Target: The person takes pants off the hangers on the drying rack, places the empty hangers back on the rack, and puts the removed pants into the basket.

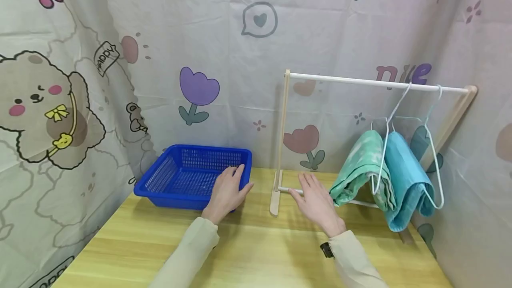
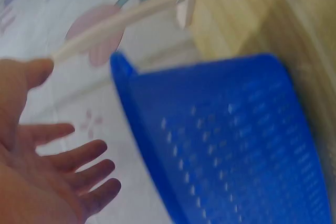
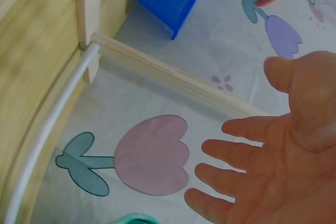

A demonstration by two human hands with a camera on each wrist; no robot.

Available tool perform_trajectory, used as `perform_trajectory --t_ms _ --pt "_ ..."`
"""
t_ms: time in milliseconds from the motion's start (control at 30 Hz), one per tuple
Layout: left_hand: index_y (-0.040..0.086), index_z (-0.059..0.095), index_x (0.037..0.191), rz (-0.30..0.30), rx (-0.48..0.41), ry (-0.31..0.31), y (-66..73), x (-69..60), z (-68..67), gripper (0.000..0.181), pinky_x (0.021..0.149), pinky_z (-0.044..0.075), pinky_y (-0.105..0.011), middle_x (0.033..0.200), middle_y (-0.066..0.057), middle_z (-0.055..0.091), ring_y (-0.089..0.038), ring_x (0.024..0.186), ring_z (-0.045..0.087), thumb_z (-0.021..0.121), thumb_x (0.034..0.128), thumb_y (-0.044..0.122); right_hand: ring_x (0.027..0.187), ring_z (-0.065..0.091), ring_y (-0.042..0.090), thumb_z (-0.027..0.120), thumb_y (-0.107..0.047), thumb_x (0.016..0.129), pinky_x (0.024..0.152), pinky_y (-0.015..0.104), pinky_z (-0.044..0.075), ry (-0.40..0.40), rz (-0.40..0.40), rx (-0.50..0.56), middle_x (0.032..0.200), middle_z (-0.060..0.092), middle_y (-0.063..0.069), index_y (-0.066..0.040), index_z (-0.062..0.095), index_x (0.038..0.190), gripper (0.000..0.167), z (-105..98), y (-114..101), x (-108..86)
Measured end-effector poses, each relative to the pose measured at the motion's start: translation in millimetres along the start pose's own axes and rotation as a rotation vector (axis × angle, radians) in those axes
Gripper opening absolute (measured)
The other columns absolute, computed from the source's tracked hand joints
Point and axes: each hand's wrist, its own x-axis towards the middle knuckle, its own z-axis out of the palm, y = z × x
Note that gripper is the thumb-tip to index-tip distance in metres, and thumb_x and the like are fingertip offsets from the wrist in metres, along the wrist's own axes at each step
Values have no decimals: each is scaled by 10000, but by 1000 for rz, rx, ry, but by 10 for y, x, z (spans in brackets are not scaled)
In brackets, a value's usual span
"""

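A blue mesh basket (image 1: pixel 160 190) sits at the left of the table. My left hand (image 1: pixel 227 192) is over its right side in the head view, fingers spread and holding nothing; the left wrist view shows that hand (image 2: pixel 58 166) beside the basket wall (image 2: pixel 231 129), apart from it. A rack with a white top rail (image 1: pixel 352 80) stands on the right. Near its left post (image 1: pixel 283 128), my right hand (image 1: pixel 316 201) is spread and empty, also seen in the right wrist view (image 3: pixel 278 150). Folded green cloth (image 1: pixel 362 159) and blue cloth (image 1: pixel 408 172) hang on hangers at the rack's right.
A white hanger (image 1: pixel 385 154) and a pale blue hanger (image 1: pixel 436 146) hook over the top rail. The rack's lower white rod (image 3: pixel 50 129) runs near the wooden table (image 1: pixel 256 252). Printed curtains (image 1: pixel 240 57) enclose the back and both sides.
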Motion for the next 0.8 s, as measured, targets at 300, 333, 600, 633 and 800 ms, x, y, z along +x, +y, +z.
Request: perform_trajectory --t_ms 300,333,600,633,800 --pt "78 615 1205 59 6 -18 234 202 194 429 653 563 -397 989 -111 692 -276 831 672 621 949 422 1375 410 406 527 -430 997 1107 551 367 77 33 2 1446 481 241 30 498 1400 612 -218 -10 -14" --pt "81 619 1213 52 -10 -26 253 228 197 428 658 565 -393 992 -104 694 -266 834 674 613 954 422 1376 409 406 533 -427 994 1106 552 367 82 37 2 1444 485 239 29 500 1399 610 -243 -6 -13" --pt "83 637 1191 51 -87 -56 367 418 224 397 676 575 -394 1004 -96 713 -252 850 690 586 973 411 1282 500 429 600 -327 974 1024 599 422 214 78 47 1381 545 240 -16 568 1345 485 -696 -21 -135" --pt "83 639 1190 52 -90 -54 380 447 225 396 671 575 -393 1005 -96 716 -252 846 693 582 975 412 1263 514 435 604 -315 973 1008 608 429 239 85 64 1369 556 240 -23 580 1335 466 -770 -25 -150" --pt "68 610 1276 48 -147 -91 420 610 230 444 752 587 -414 1127 -121 713 -274 940 704 547 997 408 1220 546 438 603 -240 975 991 597 435 334 70 90 1300 604 253 5 618 1282 393 -1039 7 -188"
